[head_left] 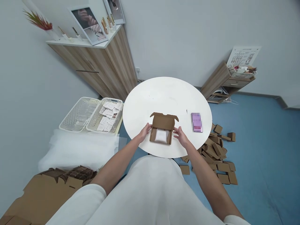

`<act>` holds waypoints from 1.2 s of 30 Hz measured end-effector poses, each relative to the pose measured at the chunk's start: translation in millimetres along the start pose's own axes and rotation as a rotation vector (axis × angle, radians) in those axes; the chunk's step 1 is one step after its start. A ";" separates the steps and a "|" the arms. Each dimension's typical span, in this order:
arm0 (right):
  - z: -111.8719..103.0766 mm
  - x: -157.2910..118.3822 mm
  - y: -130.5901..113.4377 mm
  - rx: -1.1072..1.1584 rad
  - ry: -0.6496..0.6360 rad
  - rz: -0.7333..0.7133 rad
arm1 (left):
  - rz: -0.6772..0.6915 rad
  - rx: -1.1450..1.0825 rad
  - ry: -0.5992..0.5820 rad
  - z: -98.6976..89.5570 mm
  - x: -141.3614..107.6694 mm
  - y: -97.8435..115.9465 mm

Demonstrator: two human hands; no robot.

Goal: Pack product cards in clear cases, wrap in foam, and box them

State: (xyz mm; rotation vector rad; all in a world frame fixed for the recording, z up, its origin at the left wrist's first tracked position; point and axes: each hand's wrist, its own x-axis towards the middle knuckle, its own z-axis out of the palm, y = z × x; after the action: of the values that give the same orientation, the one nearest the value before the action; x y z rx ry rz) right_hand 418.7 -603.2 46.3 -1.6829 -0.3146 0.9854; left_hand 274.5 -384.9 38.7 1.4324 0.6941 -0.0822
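An open brown cardboard box (153,134) stands on the round white table, its lid (164,120) raised at the back with the side tabs sticking out. Inside lies a soft white wrapped packet (161,136). My left hand (145,131) holds the box's left side, fingertips at its upper edge. At the right side, my right hand (181,136) has its fingers spread, the tips at or close to the box wall; contact is hard to make out.
On the round table (164,90), a purple pixelated item (197,122) lies at right. White baskets (105,115), one with paper cards, stand left beside white wrapping sheets (79,150). Flat cardboard (47,200) lies lower left. Several small boxes (215,150) pile on the blue floor at right.
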 end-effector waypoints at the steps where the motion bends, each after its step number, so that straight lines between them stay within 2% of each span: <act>1: 2.3 0.9 -0.6 -0.003 0.015 0.000 | 0.006 -0.009 -0.016 -0.4 1.0 1.2; 7: 11.5 6.2 -3.0 0.043 0.128 0.015 | 0.031 0.032 -0.054 2.5 10.0 10.9; 11: 10.8 -1.5 2.1 0.103 0.194 0.096 | -0.034 0.156 -0.021 -2.1 11.7 11.8; 13: 8.9 -7.5 3.6 0.091 0.173 0.147 | -0.105 0.182 -0.035 -8.8 12.0 11.9; 18: 3.4 -15.6 -4.2 0.101 0.005 0.222 | -0.253 0.151 -0.187 -24.7 14.3 17.9; 21: 1.5 -12.8 -12.6 0.050 -0.036 0.248 | -0.258 0.165 -0.205 -23.7 13.9 24.3; 26: 1.5 -1.1 -19.4 0.012 0.031 0.242 | -0.195 0.185 -0.227 -11.5 12.3 30.7; 31: 8.0 6.3 -8.5 0.021 0.138 0.220 | -0.084 0.180 -0.080 -3.9 14.3 20.7; 36: 17.6 7.9 11.1 -0.213 0.291 0.258 | -0.099 0.404 0.115 0.9 16.9 5.3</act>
State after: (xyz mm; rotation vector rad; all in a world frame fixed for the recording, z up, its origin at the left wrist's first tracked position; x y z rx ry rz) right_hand 407.6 -590.3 32.1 -2.0702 -0.0075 0.8990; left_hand 290.8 -378.9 35.2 1.7986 0.8776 -0.2294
